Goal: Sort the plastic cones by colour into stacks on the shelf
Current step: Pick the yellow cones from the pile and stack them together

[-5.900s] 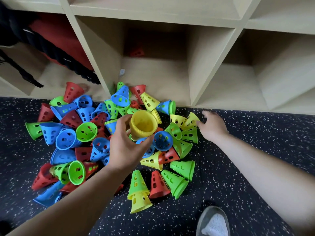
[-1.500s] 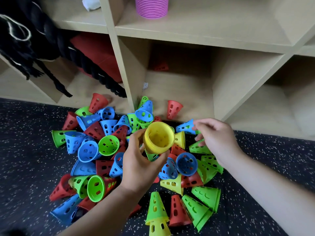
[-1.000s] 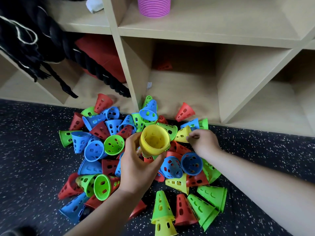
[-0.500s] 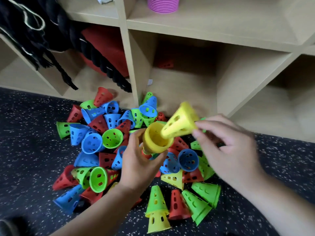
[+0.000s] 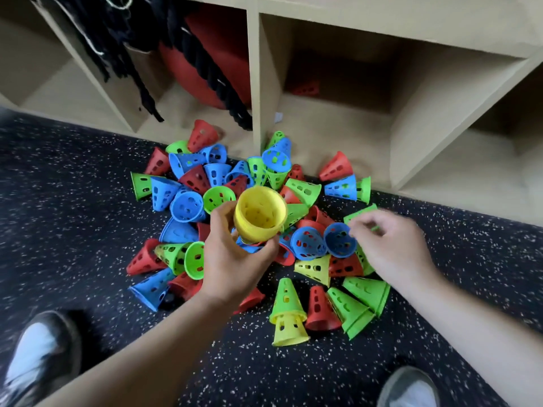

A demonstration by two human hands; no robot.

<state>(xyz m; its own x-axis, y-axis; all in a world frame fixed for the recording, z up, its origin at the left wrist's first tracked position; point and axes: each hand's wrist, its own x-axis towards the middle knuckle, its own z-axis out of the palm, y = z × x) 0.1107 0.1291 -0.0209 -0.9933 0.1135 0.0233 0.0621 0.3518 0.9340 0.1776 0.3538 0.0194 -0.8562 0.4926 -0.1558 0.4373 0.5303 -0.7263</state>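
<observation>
Cones in yellow, nested into one stack (image 5: 260, 214), are gripped mouth-up by the left hand (image 5: 235, 259), whose fingers and thumb are curled round the narrow end. The stack is held above the middle of the pile (image 5: 188, 205), in front of the shelf (image 5: 255, 83). How many cones are nested in it cannot be counted. The right hand (image 5: 390, 245) is seen blurred over the right side of the pile, beside two blue cones (image 5: 308, 242). Its fingers are bent, but whether anything is pinched cannot be told. The step in hand is judged to be the gathering of yellow, with no stack yet set on the shelf. Two loose yellows are seen: a bare cone (image 5: 313, 268) lying near the right hand, and a capped cone (image 5: 289, 331) at the near edge, with a green cone (image 5: 286, 295) pushed over it. The next move is judged to call for one of these to be picked up, turned tip-first and pressed into the open mouth. The capped one must first be freed of its green. Of the rest, about a dozen blue, some fifteen green and some fifteen red are counted on the floor (image 5: 73, 230), though overlaps leave the totals unsure. One red cone (image 5: 304, 88) is made out at the back of a shelf compartment. Two shoes (image 5: 38, 356) are seen at the bottom edge.
</observation>
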